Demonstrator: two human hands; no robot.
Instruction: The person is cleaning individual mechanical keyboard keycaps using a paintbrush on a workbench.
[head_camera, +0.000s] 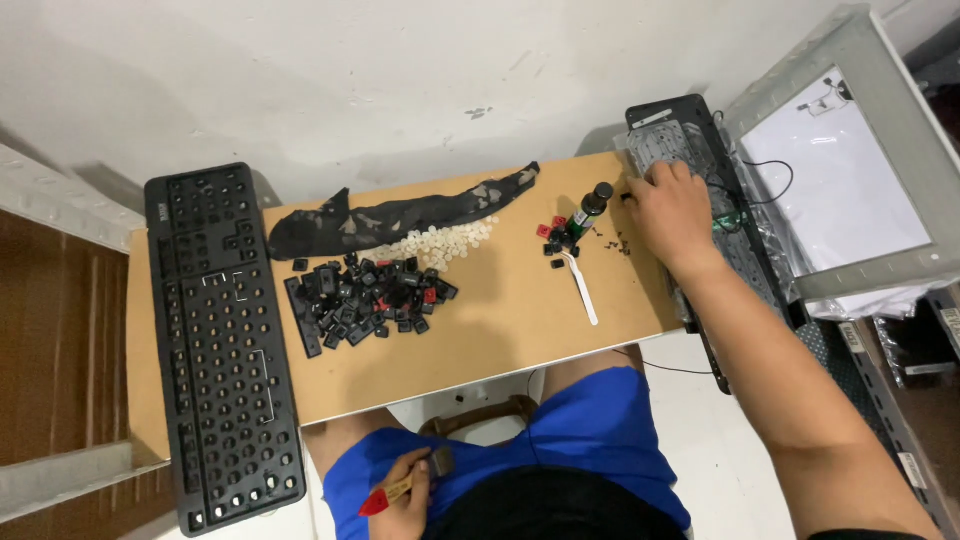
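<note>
Brown board makes the small table (480, 330), seen from the head camera. At its two o'clock corner the right hand (672, 212) lies flat, fingers spread, on a stripped keyboard frame (700, 165) that hangs off the table's right edge; it pinches nothing. Just at nine o'clock of that hand stands a small dark bottle (592, 205), with a few loose red and black keys at its foot and white tweezers (580, 285) lying at six o'clock of it. Near the table's middle, towards nine o'clock, sits a heap of black keycaps (365, 295), a scatter of small white rubber domes (445, 240) at its one o'clock, and a dark cloth (400, 215) behind. A second black keyboard (220, 340) without caps lies along the left edge. Down at six o'clock, on the lap, the left hand (410, 495) is closed around a brush (405, 488) with a wooden handle and red tip.
</note>
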